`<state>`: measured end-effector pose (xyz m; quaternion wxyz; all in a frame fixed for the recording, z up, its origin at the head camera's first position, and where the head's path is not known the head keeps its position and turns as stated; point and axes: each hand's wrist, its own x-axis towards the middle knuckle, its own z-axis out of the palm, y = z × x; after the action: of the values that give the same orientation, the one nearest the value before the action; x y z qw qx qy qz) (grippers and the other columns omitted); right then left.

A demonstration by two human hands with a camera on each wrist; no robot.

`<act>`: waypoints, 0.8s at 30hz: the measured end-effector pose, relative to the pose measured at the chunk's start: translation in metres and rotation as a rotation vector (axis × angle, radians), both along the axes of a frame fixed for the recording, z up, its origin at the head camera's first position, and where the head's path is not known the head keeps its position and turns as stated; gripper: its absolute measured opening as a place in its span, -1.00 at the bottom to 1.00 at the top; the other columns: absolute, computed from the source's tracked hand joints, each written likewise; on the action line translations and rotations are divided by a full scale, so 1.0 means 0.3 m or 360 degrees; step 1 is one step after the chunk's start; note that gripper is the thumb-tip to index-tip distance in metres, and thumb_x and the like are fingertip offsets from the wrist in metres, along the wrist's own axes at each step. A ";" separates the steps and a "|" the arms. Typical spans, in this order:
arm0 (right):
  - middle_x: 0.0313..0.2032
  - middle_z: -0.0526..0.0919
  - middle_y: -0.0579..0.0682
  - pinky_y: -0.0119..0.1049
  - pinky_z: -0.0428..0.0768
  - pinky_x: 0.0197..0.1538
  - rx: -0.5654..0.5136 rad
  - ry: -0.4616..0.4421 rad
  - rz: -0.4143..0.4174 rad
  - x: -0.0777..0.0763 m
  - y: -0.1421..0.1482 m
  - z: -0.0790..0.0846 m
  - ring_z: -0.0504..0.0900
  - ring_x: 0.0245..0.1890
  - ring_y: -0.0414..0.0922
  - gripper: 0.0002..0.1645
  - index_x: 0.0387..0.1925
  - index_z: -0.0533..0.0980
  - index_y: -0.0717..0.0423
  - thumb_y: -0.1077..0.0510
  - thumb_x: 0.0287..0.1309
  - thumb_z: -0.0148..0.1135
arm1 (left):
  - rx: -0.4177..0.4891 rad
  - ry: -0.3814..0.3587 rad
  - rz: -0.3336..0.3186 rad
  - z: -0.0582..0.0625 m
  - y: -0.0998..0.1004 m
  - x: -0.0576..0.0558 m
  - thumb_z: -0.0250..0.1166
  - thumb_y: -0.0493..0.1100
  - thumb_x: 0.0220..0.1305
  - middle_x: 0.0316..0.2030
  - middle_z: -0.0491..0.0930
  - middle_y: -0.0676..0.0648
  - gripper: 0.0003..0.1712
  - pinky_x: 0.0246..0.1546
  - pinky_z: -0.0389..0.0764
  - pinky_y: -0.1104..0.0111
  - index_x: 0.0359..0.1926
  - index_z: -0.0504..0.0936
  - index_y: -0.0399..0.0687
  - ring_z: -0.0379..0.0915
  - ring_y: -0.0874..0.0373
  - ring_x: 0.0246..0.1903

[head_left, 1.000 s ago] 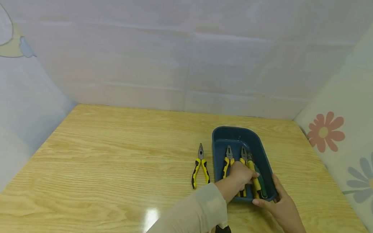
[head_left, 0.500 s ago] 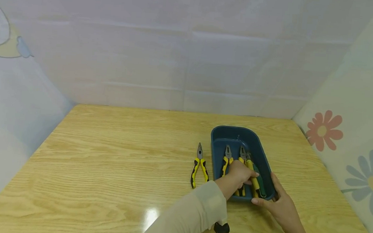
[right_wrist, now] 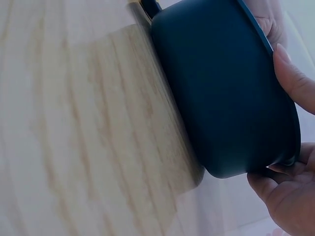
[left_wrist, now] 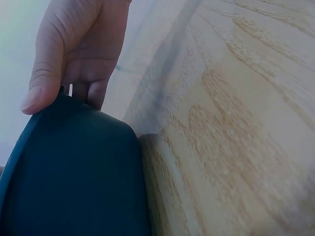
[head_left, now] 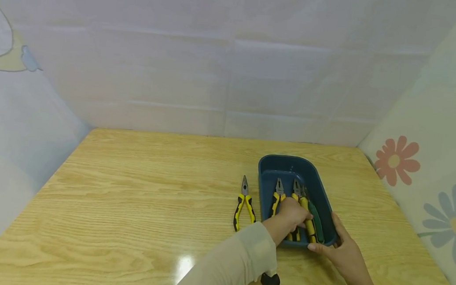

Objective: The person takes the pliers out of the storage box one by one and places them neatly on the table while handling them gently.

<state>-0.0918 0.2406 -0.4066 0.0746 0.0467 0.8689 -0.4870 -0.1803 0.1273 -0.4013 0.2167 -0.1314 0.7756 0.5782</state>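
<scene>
A dark blue plastic bin [head_left: 264,184] stands on the wooden table. My left hand [head_left: 292,212] reaches into it; its fingers curl over a yellow-handled tool [head_left: 307,227], which looks like pliers, its head partly hidden. Two black-and-yellow pliers [head_left: 279,188] and pliers [head_left: 296,188] lie left of that tool, partly covered by the hand. A green-handled tool [head_left: 318,224] lies along the right wall. My right hand [head_left: 343,254] grips the bin's near right corner, thumb on the rim. In the right wrist view, fingers [right_wrist: 266,184] wrap the corner of the bin [right_wrist: 221,98].
Long-nose pliers [head_left: 244,201] with black-and-yellow handles lie splayed on the table [head_left: 136,206], left of the bin. A printed cloth wall [head_left: 232,85] closes off the back, and patterned sheets flank the table.
My left fingers have shifted slightly left with the yellow-handled tool, and more of the green-handled tool shows. The right hand keeps its place on the bin.
</scene>
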 end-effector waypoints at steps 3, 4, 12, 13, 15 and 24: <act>0.27 -0.35 0.19 -0.45 0.32 -0.01 0.0023 -0.0014 -0.0003 -0.001 -0.003 0.001 -0.05 0.18 0.25 0.20 0.27 -0.42 -0.11 0.04 -0.09 0.28 | 0.0022 -0.0019 0.0013 -0.004 -0.007 -0.001 0.39 -0.30 -0.18 -0.67 0.48 -0.09 -0.77 -0.49 0.51 0.23 -0.45 0.52 -0.29 0.47 0.08 -0.68; 0.27 -0.35 0.19 -0.44 0.32 -0.01 0.0036 -0.0020 -0.0001 -0.001 -0.004 0.001 -0.05 0.19 0.24 0.20 0.27 -0.42 -0.11 0.03 -0.09 0.28 | 0.0052 -0.0024 0.0026 -0.004 -0.010 -0.001 0.38 -0.32 -0.17 -0.64 0.47 -0.09 -0.79 -0.49 0.51 0.23 -0.46 0.53 -0.29 0.47 0.06 -0.67; 0.27 -0.34 0.22 -0.57 0.35 -0.11 0.0016 -0.0036 -0.0023 0.000 0.000 -0.003 -0.02 0.18 0.24 0.21 0.28 -0.41 -0.02 0.04 -0.11 0.29 | 0.0212 0.0027 0.0101 0.000 -0.030 -0.005 0.33 -0.40 -0.13 -0.42 0.49 -0.18 -0.67 -0.49 0.53 0.22 -0.23 0.53 -0.29 0.49 -0.01 -0.62; 0.27 -0.34 0.22 -0.59 0.35 -0.13 0.0018 -0.0040 -0.0023 0.001 0.000 -0.002 -0.02 0.18 0.25 0.21 0.28 -0.41 -0.02 0.04 -0.11 0.29 | 0.0230 0.0034 0.0122 0.001 -0.032 -0.006 0.32 -0.41 -0.13 -0.40 0.49 -0.19 -0.64 -0.49 0.53 0.22 -0.19 0.53 -0.28 0.49 -0.01 -0.61; 0.27 -0.36 0.20 -0.61 0.33 -0.13 0.0010 -0.0051 -0.0013 0.002 0.002 0.001 -0.04 0.18 0.25 0.21 0.28 -0.43 -0.02 0.04 -0.10 0.29 | 0.0262 0.0050 0.0150 0.003 -0.039 -0.009 0.31 -0.42 -0.12 -0.34 0.48 -0.20 -0.60 -0.48 0.53 0.21 -0.14 0.51 -0.27 0.49 -0.02 -0.59; 0.28 -0.38 0.15 -0.63 0.32 -0.14 -0.0020 -0.0069 -0.0017 -0.002 0.000 0.005 -0.07 0.19 0.24 0.20 0.27 -0.45 -0.11 0.02 -0.08 0.27 | 0.0470 0.0101 0.0267 0.013 -0.065 -0.014 0.25 -0.49 -0.09 -0.47 0.45 -0.14 -0.74 -0.48 0.54 0.21 -0.28 0.54 -0.30 0.49 -0.01 -0.50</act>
<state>-0.0925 0.2407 -0.4051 0.0911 0.0613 0.8637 -0.4919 -0.1844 0.1077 -0.3974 0.1600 -0.1441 0.6750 0.7057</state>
